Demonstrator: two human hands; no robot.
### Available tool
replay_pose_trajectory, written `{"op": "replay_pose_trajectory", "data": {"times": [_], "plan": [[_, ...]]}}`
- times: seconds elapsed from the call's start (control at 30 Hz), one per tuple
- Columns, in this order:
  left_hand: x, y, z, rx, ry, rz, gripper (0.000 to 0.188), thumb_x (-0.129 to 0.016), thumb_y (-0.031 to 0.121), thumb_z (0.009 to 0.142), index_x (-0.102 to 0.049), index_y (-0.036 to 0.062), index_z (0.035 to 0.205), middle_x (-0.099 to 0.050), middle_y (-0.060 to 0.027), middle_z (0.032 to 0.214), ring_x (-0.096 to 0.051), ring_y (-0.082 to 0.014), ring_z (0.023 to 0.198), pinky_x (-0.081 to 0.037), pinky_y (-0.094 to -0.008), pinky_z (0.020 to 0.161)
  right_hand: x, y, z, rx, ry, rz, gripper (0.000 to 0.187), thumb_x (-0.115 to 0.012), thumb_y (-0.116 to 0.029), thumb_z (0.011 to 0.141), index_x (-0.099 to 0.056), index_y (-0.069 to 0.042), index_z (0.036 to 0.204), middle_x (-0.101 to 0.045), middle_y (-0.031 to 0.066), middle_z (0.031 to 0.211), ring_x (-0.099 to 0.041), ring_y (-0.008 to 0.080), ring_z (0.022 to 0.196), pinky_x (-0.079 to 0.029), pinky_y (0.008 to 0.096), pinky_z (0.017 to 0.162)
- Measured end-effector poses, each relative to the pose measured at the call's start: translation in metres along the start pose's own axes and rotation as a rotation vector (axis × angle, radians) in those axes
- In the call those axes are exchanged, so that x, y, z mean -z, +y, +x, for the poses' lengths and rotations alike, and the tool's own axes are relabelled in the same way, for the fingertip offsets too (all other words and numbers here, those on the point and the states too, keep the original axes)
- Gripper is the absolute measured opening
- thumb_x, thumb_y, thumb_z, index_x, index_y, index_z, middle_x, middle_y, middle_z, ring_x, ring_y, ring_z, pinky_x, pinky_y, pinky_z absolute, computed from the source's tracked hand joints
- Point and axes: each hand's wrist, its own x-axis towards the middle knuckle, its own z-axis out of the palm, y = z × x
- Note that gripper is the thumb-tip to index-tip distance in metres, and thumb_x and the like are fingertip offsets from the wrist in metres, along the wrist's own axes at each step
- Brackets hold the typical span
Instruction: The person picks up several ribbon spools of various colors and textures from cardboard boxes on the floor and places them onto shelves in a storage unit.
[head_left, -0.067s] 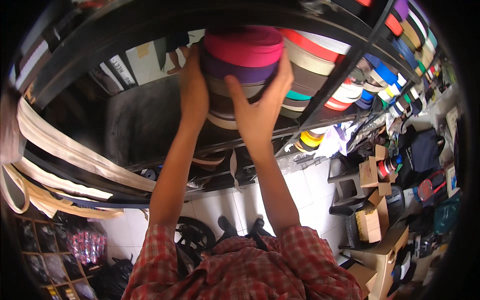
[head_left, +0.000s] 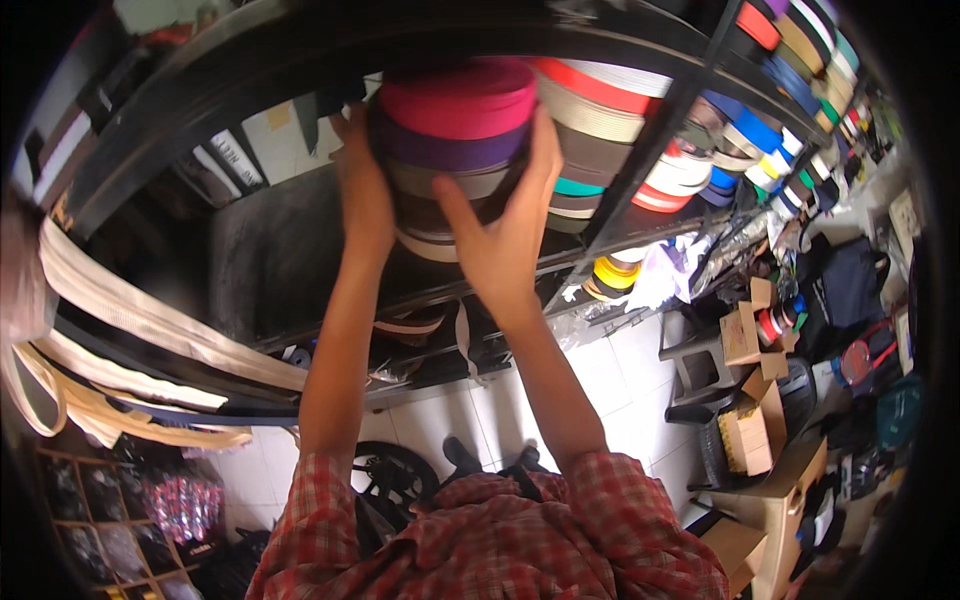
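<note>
Standing pink end up, long axis vertical: webbing stack (head_left: 452,150) between both clasping hands (head_left: 368,200) (head_left: 508,235)

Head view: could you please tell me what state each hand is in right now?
Left hand: holding the pink-topped stack at its left side.
Right hand: holding the same stack at its right side.

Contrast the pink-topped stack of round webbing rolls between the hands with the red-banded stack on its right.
The pink-topped stack shows pink and purple; the red-banded stack shows red and teal. The left hand and right hand clasp the pink-topped stack; neither grasps the red-banded stack. Both mix several colours.
</note>
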Motion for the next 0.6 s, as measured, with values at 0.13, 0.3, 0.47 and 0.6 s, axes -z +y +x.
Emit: {"op": "replay_pose_trajectory", "data": {"times": [0.13,0.3,0.47,0.6], "plan": [[0.009,0.009,-0.03,-0.134,0.101,0.11,0.055,-0.033,0.037,0.101,-0.038,-0.0037,0.139,-0.042,-0.0154,0.142,-0.038,-0.0242,0.132,-0.026,-0.0372,0.111,0.062,-0.003,-0.051,0.0,-0.119,0.05,0.073,-0.07,-0.01,0.079,-0.031,0.0,0.14,-0.029,0.0266,0.144,-0.032,0.0422,0.133,-0.027,0.0476,0.108],[-0.036,0.017,-0.154,-0.343,0.106,0.059,0.035,-0.043,0.021,0.099,-0.051,-0.0036,0.123,-0.053,-0.0182,0.124,-0.051,-0.0237,0.118,-0.04,-0.0361,0.1,0.202,0.012,-0.154,-0.408,-0.287,-0.077,0.052,-0.063,0.003,0.08,-0.046,-0.001,0.128,-0.044,0.019,0.136,-0.048,0.0309,0.125,-0.043,0.0389,0.099],[-0.106,-0.005,-0.278,0.129,-0.346,0.156,0.019,-0.049,0.016,0.096,-0.055,0.0005,0.105,-0.064,-0.0103,0.081,-0.059,-0.016,0.078,-0.043,-0.031,0.08,0.329,0.009,-0.221,-0.727,0.027,-0.254,0.012,-0.055,0.0,0.091,-0.06,0.003,0.102,-0.065,0.0122,0.09,-0.069,0.0191,0.079,-0.053,0.0289,0.076],[-0.157,-0.029,-0.357,0.471,-0.603,0.07,0.016,-0.047,0.015,0.098,-0.054,0.0009,0.098,-0.058,-0.005,0.063,-0.056,-0.0127,0.059,-0.042,-0.0264,0.062,0.422,-0.014,-0.24,-1.059,0.152,-0.241,0.014,-0.052,-0.007,0.095,-0.061,-0.001,0.102,-0.065,0.0097,0.069,-0.062,0.0133,0.057,-0.049,0.0266,0.056]]}}
